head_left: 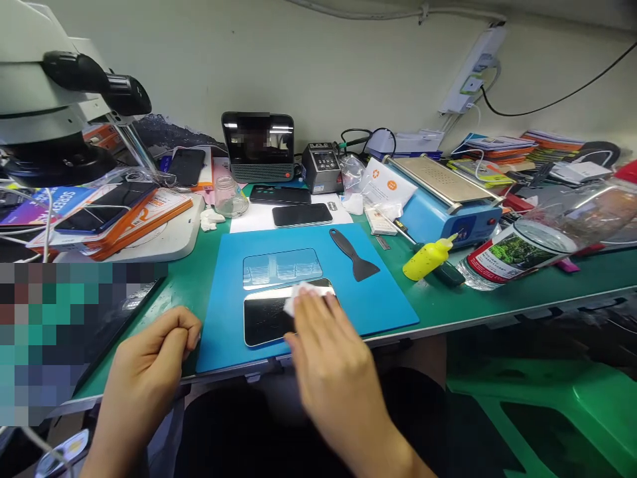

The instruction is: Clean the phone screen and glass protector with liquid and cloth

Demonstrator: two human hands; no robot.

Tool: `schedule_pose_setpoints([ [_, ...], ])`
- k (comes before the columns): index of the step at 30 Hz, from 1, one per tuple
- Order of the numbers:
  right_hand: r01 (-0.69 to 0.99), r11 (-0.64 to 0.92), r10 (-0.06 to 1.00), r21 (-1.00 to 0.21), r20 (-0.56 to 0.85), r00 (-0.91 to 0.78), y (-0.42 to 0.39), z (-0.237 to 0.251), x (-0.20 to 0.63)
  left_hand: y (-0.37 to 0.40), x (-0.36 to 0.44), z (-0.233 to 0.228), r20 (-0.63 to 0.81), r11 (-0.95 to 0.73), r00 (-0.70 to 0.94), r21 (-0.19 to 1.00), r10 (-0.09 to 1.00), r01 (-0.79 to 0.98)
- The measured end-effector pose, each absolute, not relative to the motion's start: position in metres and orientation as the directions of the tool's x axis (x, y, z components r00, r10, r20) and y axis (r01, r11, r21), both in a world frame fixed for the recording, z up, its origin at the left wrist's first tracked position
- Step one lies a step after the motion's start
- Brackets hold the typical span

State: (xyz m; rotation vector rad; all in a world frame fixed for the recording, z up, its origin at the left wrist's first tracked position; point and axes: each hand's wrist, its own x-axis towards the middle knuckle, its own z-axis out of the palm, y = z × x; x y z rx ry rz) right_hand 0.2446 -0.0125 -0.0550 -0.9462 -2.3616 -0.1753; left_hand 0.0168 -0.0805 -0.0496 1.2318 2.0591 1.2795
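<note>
My right hand (328,352) presses a white wipe (294,297) against the screen of a smartphone (269,318), its fingers stretched over the phone's right part. The phone lies face up on a blue mat (229,265), with marks or scratches on its dark glass. Just behind it rests a clear glass panel (283,268) with rounded corners. A dark plastic scraper (354,255) lies further right on the mat. Curled into a fist, my left hand (154,358) rests at the mat's left edge; whether anything is inside it is hidden.
Behind the mat lie two dark phones (302,214), near a glass jar (227,196) and a dark display (257,146). To the right stand a yellow bottle (428,259), a blue heating plate machine (438,199) and a large plastic bottle (517,252). A microscope (54,99) overhangs the left.
</note>
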Motion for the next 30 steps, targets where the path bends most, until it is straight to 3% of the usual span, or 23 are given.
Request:
schedule_pose_setpoints([
  [5, 0.707, 0.708, 0.576, -0.011, 0.588, -0.568, -0.012, -0.05, 0.273, -0.08, 0.019, -0.051, 0.078, 0.201, -0.527, 0.87, 0.846, 0.451],
  [11, 0.553, 0.823, 0.5, -0.129, 0.627, -0.598, -0.03, -0.06, 0.223, -0.066, 0.003, -0.05, 0.094, 0.154, -0.416, 0.838, 0.905, 0.524],
  [15, 0.493, 0.85, 0.483, -0.186, 0.648, -0.589, -0.024, -0.061, 0.212, -0.04, -0.008, -0.034, 0.095, 0.169, -0.314, 0.679, 0.945, 0.715],
  [17, 0.505, 0.847, 0.479, -0.167, 0.652, -0.587, -0.018, -0.058, 0.224, -0.023, -0.011, -0.029, 0.122, 0.083, -0.183, 0.568, 0.975, 0.819],
  [19, 0.545, 0.827, 0.489, -0.139, 0.656, -0.575, -0.011, -0.054, 0.241, -0.008, -0.014, -0.028, 0.151, -0.029, -0.061, 0.529, 0.987, 0.848],
  [30, 0.478, 0.859, 0.467, -0.187, 0.669, -0.578, 0.017, -0.045, 0.279, 0.018, -0.027, -0.025, 0.118, -0.151, 0.103, 0.559, 0.988, 0.815],
])
